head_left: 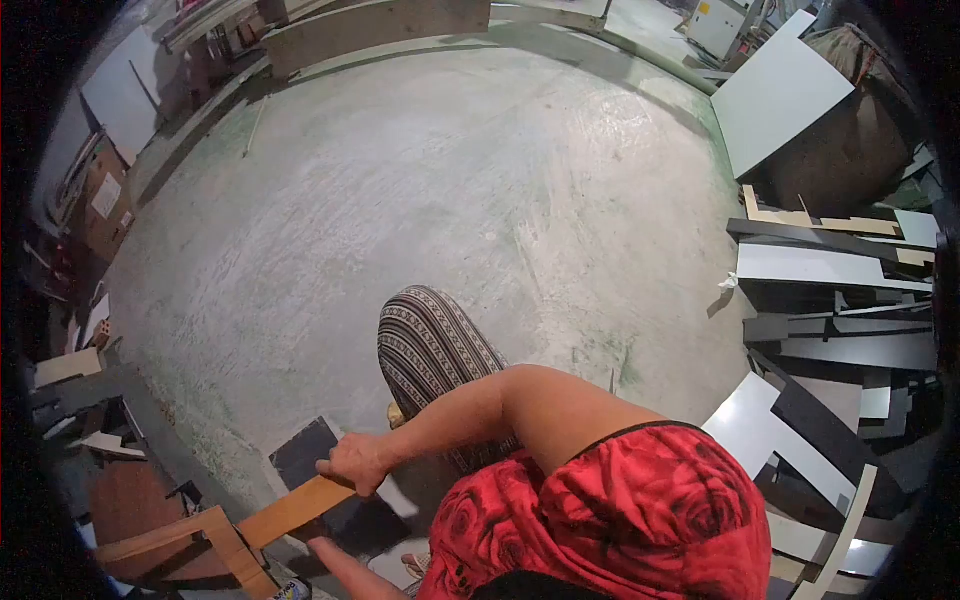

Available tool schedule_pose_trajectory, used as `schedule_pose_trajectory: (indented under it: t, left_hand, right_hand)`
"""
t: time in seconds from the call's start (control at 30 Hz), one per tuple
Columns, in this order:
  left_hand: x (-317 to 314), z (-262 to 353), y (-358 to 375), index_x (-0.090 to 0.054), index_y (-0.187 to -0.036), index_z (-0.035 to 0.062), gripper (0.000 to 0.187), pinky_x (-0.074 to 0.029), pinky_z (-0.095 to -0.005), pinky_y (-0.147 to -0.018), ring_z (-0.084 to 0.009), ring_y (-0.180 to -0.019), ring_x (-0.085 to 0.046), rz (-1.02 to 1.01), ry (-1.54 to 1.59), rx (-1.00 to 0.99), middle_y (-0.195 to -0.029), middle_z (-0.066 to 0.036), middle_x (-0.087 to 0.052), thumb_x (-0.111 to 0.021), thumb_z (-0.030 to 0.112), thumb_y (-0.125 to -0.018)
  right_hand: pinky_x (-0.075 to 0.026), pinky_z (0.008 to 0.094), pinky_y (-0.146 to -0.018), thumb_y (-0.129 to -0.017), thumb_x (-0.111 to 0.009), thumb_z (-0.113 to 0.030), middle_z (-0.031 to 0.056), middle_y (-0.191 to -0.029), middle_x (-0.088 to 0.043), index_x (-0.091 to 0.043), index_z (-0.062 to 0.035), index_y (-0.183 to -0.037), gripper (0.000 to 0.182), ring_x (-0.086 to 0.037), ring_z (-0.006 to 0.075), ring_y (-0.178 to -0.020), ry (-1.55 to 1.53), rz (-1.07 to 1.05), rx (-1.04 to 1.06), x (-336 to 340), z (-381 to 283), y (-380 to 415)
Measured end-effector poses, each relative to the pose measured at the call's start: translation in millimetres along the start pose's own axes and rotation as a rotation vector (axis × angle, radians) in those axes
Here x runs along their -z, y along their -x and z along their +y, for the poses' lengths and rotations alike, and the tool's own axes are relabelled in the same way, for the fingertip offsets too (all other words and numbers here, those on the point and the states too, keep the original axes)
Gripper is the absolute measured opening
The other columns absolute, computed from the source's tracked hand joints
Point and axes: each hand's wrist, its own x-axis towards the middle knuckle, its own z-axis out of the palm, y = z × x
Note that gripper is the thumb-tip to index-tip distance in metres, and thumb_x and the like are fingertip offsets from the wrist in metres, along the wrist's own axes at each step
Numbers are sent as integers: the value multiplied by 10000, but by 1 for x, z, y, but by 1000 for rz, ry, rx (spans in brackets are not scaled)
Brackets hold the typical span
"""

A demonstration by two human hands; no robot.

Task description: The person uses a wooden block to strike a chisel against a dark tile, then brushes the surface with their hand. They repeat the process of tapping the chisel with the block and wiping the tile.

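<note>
My right hand (pixel 357 463) reaches across my raised knee and is closed round the near end of a flat orange-brown wooden strip (pixel 290 512). Lower down, my left hand (pixel 312 541) is at the strip's lower edge, its fingers mostly hidden. At its far end the strip overlaps an L-shaped wooden piece (pixel 228 548) at the lower left. Beneath the right hand and the strip, a dark rectangular panel (pixel 305 445) lies on the floor.
A heap of black and white board offcuts (pixel 830 265) lines the right side, with a large white panel (pixel 780 95) leaning behind. More scraps and a brown panel (pixel 135 490) lie at left. A cardboard box (pixel 105 205) stands farther back, and a long board (pixel 380 35) crosses the far edge.
</note>
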Motion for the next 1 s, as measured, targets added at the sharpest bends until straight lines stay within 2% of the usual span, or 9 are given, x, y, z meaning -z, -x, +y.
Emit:
schedule_pose_trajectory:
  t: [0.1,0.4,0.53,0.67,0.7,0.77,0.8,0.97,1.0]
  left_hand:
    - [12,-10,0,-492,-1207,57,534,-447,-420,-849,-288,-1099,-519,-41,47,8,-1234,-145,-508,-593,410,-819]
    - [46,-35,-10,-416,-1261,79,596,-382,-541,-926,-352,-1150,-456,249,78,-87,-1246,-151,-482,-438,520,-861]
    - [67,-37,-38,-431,-1259,67,575,-356,-489,-962,-317,-1157,-459,47,-561,-315,-1257,-126,-487,-521,450,-839]
    - [72,-34,-43,-446,-1256,56,568,-330,-438,-998,-282,-1164,-463,-172,-1205,-537,-1269,-100,-491,-603,380,-816]
    - [54,-26,-29,-446,-1256,56,568,-330,-438,-998,-282,-1164,-463,-169,-1205,-539,-1269,-100,-491,-603,380,-816]
    - [13,-12,2,-462,-1222,23,525,-426,-439,-914,-291,-1094,-519,-34,-221,-172,-1224,-141,-513,-594,348,-832]
    - [16,-13,1,-462,-1222,23,525,-426,-439,-914,-291,-1094,-519,-29,-218,-174,-1224,-141,-513,-594,348,-832]
    - [67,-39,-33,-523,-1136,0,452,-520,-403,-755,-282,-919,-609,73,-983,-576,-1092,-148,-589,-587,336,-840]
    - [76,-43,-45,-576,-1018,-19,380,-521,-330,-516,-233,-641,-621,46,-1231,-801,-914,-139,-633,-569,323,-852]
  right_hand:
    - [-466,465,-626,-529,-660,-163,204,-721,-591,-465,16,-1004,544,-598,391,-734,-39,-11,15,3,-3,3]
    - [-463,471,-647,-525,-650,-145,203,-772,-580,-467,-11,-1006,531,-584,405,-746,-44,45,66,7,-7,6]
    - [-464,470,-663,-524,-652,-146,208,-804,-573,-466,-15,-1006,533,-579,407,-771,-117,114,101,11,-13,6]
    - [-463,473,-660,-526,-665,-165,200,-802,-570,-459,-18,-1018,554,-580,398,-789,-53,0,14,0,0,-1]
    - [-463,473,-660,-526,-673,-174,195,-801,-569,-456,-19,-1022,564,-580,395,-793,-32,-52,0,1,0,-2]
    - [-463,473,-658,-524,-678,-178,196,-796,-570,-454,-19,-1025,571,-580,395,-790,-32,-10,27,4,-3,1]
    - [-463,473,-657,-522,-682,-183,196,-792,-572,-452,-19,-1027,578,-580,395,-788,-37,31,50,9,-7,4]
    - [-464,470,-659,-515,-698,-197,202,-782,-574,-450,-18,-1031,600,-582,400,-792,-80,114,89,11,-10,2]
    - [-464,470,-660,-516,-703,-203,206,-784,-579,-449,-19,-1033,604,-585,403,-791,-64,97,59,9,-7,1]
